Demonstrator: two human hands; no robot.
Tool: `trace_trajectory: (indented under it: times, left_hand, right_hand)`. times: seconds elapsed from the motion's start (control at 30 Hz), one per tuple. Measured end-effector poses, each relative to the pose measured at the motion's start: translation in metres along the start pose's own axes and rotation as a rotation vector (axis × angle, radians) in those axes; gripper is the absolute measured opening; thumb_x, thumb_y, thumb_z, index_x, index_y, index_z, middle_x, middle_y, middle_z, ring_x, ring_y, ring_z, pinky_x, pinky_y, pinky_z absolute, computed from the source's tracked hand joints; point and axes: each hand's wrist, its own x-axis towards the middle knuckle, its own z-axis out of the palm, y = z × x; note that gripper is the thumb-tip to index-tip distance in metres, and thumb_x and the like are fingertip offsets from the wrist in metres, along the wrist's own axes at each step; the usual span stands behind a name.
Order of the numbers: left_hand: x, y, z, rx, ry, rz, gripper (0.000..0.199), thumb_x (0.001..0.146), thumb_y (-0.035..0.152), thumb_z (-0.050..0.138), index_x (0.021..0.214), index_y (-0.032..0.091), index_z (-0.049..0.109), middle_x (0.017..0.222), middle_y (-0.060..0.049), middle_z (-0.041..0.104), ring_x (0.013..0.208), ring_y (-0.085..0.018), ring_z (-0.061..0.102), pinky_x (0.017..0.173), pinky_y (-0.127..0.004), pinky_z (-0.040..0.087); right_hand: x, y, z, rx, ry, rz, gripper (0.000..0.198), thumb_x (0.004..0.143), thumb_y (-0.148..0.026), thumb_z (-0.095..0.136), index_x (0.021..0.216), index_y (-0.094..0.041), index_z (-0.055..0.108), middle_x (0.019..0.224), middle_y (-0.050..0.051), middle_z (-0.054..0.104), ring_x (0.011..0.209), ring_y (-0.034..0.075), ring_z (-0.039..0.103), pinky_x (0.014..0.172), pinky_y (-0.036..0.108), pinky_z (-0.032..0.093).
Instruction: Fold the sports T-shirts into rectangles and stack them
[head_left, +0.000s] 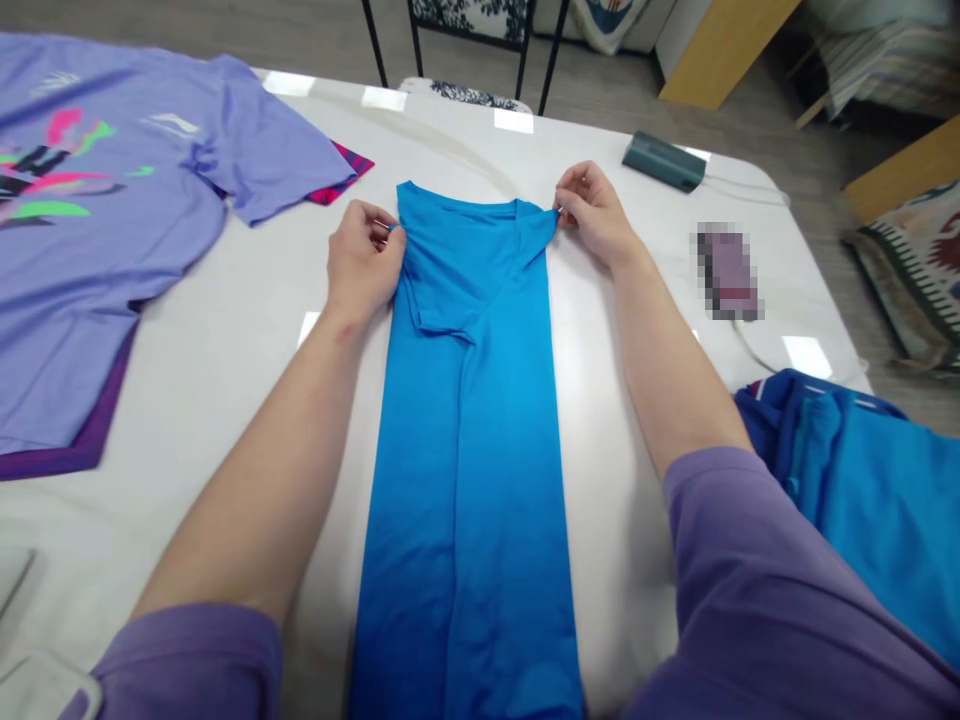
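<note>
Two corners of the blue shirt (506, 440) are pinched: the left hand (366, 250) holds one between thumb and fingers, the right hand (596, 212) the other. Between and below the hands, the shirt lies as a long folded strip on the bench (255, 300). Left of the left hand, a lilac shirt (135, 190) overlaps purple cloth (96, 425). Right of the right hand are a green case (664, 161) and a pixelated object (731, 270), with blue clothes (892, 500) nearer the person. Beyond both hands stands a chair (472, 18).
</note>
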Motion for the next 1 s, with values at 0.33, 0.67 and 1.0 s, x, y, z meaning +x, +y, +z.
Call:
trace_trajectory:
  times: [0.33, 0.67, 1.0]
  left_hand:
    - [-0.003, 0.007, -0.003, -0.173, 0.081, -0.065, 0.024, 0.104, 0.025, 0.068, 0.127, 0.022, 0.072, 0.1, 0.0, 0.076, 0.089, -0.016, 0.069, 0.087, -0.03, 0.054]
    - [-0.003, 0.01, -0.005, -0.231, 0.127, -0.06, 0.026, 0.096, 0.02, 0.069, 0.121, 0.025, 0.072, 0.089, 0.002, 0.072, 0.081, -0.018, 0.069, 0.081, -0.031, 0.054]
    - [-0.009, 0.027, -0.009, -0.02, 0.201, 0.098, 0.027, 0.099, 0.033, 0.077, 0.125, 0.024, 0.075, 0.133, -0.012, 0.07, 0.12, -0.029, 0.069, 0.112, -0.046, 0.056]
  right_hand:
    - [-0.002, -0.003, -0.007, -0.127, -0.074, -0.102, 0.052, 0.093, -0.069, 0.089, 0.109, -0.021, 0.078, 0.104, 0.007, 0.072, 0.098, 0.024, 0.068, 0.087, 0.039, 0.062]
    - [0.007, 0.001, 0.006, -0.212, -0.036, -0.113, 0.055, 0.099, -0.076, 0.077, 0.115, -0.023, 0.077, 0.091, 0.004, 0.067, 0.09, 0.024, 0.063, 0.083, 0.038, 0.057]
    - [0.002, -0.011, 0.012, -0.356, 0.104, -0.245, 0.052, 0.104, -0.072, 0.073, 0.119, -0.022, 0.079, 0.11, 0.01, 0.069, 0.103, 0.028, 0.065, 0.098, 0.047, 0.061]
